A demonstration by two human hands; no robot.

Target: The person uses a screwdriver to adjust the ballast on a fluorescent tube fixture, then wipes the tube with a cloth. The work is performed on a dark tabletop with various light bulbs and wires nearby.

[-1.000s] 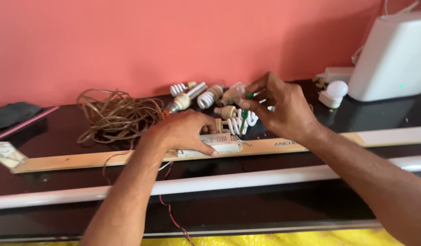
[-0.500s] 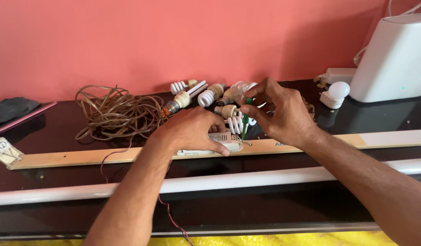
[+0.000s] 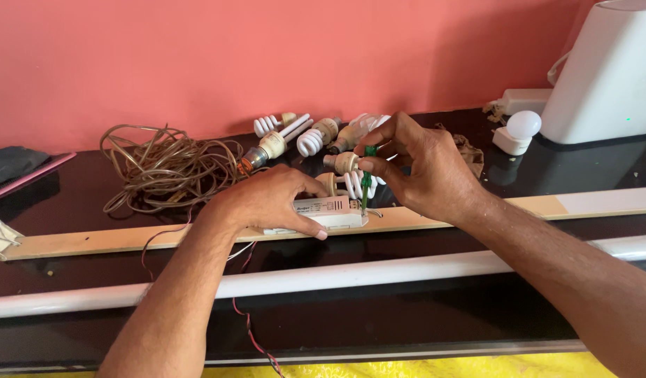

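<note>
My left hand (image 3: 267, 199) presses down on a small white oblong electrical unit (image 3: 331, 211) that lies on a long pale wooden strip (image 3: 113, 238). My right hand (image 3: 424, 168) pinches a thin green-handled screwdriver (image 3: 365, 183) held upright, its tip down at the right end of the white unit. Thin red and white wires (image 3: 247, 325) run from under the unit toward me.
A long white tube lamp (image 3: 379, 269) lies along the black tabletop in front of the strip. Behind are several spiral bulbs (image 3: 305, 138), a tangled coil of brown cable (image 3: 165, 168), a small round white bulb (image 3: 522, 126), and a large white appliance (image 3: 609, 77) against the red wall.
Both hands stay over the white unit. My right hand has lowered a little, standing the green screwdriver upright on the unit's right end.
</note>
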